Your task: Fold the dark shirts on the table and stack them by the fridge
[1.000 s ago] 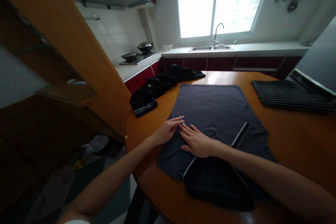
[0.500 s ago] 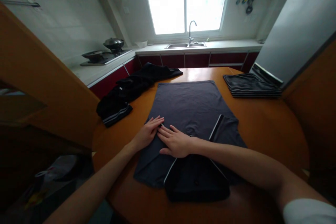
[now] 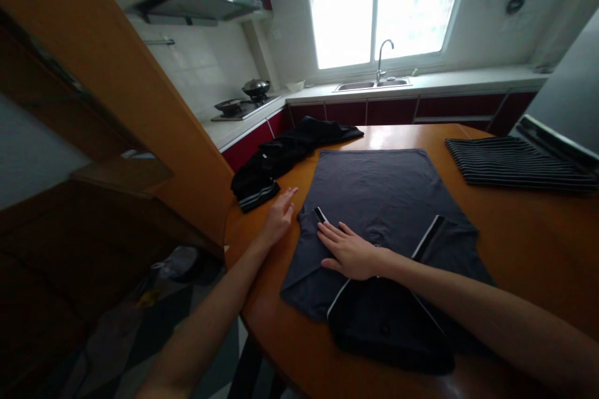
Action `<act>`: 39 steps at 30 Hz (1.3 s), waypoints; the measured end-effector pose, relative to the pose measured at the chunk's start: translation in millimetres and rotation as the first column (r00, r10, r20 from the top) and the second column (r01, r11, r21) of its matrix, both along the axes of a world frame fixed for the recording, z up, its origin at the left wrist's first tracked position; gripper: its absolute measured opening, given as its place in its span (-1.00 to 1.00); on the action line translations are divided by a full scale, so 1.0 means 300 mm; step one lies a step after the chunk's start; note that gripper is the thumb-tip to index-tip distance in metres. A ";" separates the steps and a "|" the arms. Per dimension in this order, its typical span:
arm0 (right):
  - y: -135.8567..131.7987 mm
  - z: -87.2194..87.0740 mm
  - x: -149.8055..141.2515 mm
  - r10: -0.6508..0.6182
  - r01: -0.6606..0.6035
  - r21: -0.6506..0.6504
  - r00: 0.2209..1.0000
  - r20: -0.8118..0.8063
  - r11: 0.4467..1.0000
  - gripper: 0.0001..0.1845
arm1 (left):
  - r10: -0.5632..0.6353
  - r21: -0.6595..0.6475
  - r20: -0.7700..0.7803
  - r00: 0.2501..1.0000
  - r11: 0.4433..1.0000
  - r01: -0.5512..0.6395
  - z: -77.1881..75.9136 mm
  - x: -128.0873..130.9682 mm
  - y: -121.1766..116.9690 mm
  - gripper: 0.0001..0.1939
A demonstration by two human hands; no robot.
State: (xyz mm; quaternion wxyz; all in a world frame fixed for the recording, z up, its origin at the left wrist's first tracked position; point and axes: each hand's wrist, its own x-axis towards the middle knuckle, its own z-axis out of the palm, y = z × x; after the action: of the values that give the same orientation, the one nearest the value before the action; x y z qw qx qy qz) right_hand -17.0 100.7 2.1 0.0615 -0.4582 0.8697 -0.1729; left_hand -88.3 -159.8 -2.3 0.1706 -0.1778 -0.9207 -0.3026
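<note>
A dark grey shirt [image 3: 374, 181] with a black collar area and white piping lies spread on the wooden table, its sleeves folded inward over the body. My right hand [image 3: 353, 252] rests flat on the shirt with fingers apart, just beside the black-and-white cuff of the left-hand sleeve. To the left of the shirt, my left hand [image 3: 279, 217] is over the table's surface, fingers stretched out and holding nothing. Part of the shirt is hidden under my right forearm.
A crumpled black garment [image 3: 290, 149] with striped cuffs lies at the table's [image 3: 276, 336] back left. A folded black-and-white striped cloth [image 3: 519, 165] lies at the right. Beyond are a stove with pans [image 3: 256, 88], a sink [image 3: 372, 84] and a refrigerator [image 3: 573, 87].
My left hand has lifted off the shirt's sleeve and moved left, away from the cloth. My right hand stays on the shirt. The camera's view has turned to the left.
</note>
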 end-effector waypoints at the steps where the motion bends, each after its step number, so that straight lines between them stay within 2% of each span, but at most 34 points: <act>1: 0.000 0.000 0.001 0.000 0.000 -0.001 1.000 -0.002 1.000 -0.18 | -0.079 -0.072 0.048 0.996 0.994 0.083 0.000 0.011 0.007 -0.47; 3: -0.001 0.001 0.002 -0.002 0.002 -0.002 1.000 -0.006 1.000 -0.18 | -0.173 -0.228 0.181 0.968 0.950 0.213 -0.004 0.031 0.024 -0.47; 4: -0.001 0.002 0.002 -0.002 0.002 -0.001 1.000 -0.008 1.000 -0.19 | -0.169 -0.297 0.239 0.956 0.925 0.238 -0.008 0.037 0.030 -0.46; 6: -0.002 0.002 0.003 -0.002 0.002 0.001 1.000 -0.010 1.000 -0.19 | -0.095 -0.396 0.298 0.950 0.893 0.213 -0.017 0.042 0.033 -0.43; 8: -0.002 0.002 0.002 -0.002 0.002 0.004 1.000 -0.010 1.000 -0.18 | -0.015 -0.442 0.303 0.953 0.884 0.154 -0.024 0.037 0.027 -0.40; 12: -0.001 0.001 0.002 0.001 -0.001 0.007 1.000 -0.009 1.000 -0.18 | 0.076 -0.439 0.272 0.959 0.897 0.054 -0.026 0.024 0.014 -0.37; 14: 0.000 0.000 0.002 0.000 0.000 0.005 1.000 -0.007 1.000 -0.18 | 0.057 -0.406 0.244 0.968 0.913 0.049 -0.022 0.025 0.017 -0.38; 16: 0.000 -0.001 0.001 -0.002 0.002 0.005 1.000 -0.005 1.000 -0.18 | -0.031 -0.391 0.229 0.973 0.912 0.121 -0.019 0.032 0.027 -0.40; 18: -0.001 -0.003 0.001 -0.001 0.001 0.005 1.000 -0.006 1.000 -0.17 | -0.112 -0.411 0.247 0.962 0.887 0.209 -0.017 0.042 0.039 -0.40; 22: -0.002 -0.004 -0.002 0.011 -0.011 0.007 1.000 -0.008 1.000 -0.16 | -0.093 -0.469 0.229 0.969 0.862 0.193 -0.011 0.063 0.058 -0.41; 25: -0.003 -0.003 -0.006 0.016 -0.016 0.012 1.000 -0.005 1.000 -0.14 | -0.171 -0.482 0.157 0.973 0.846 0.227 0.002 0.081 0.072 -0.45; 28: -0.005 -0.004 -0.006 0.022 -0.022 0.010 1.000 0.002 1.000 -0.11 | -0.263 -0.466 0.219 0.940 0.818 0.337 0.008 0.096 0.088 -0.46; 32: -0.007 -0.004 -0.004 0.023 -0.023 -0.003 1.000 0.019 1.000 -0.07 | -0.245 -0.464 0.298 0.923 0.807 0.365 0.008 0.103 0.099 -0.45; 35: -0.002 0.025 -0.006 0.027 -0.026 -0.025 0.996 0.080 0.999 -0.11 | -0.237 -0.473 0.299 0.924 0.805 0.359 0.011 0.102 0.099 -0.44; 39: 0.022 0.134 -0.022 0.024 -0.002 -0.119 0.983 0.183 0.993 -0.30 | -0.264 -0.431 0.249 0.932 0.831 0.351 0.031 0.107 0.100 -0.46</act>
State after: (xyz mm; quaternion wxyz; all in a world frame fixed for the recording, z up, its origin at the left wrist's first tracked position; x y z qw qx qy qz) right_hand -23.7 107.2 42.2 0.1156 -0.4489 0.8455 -0.2652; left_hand -56.1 -129.7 6.9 -0.0119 -0.3319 -0.9369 -0.1093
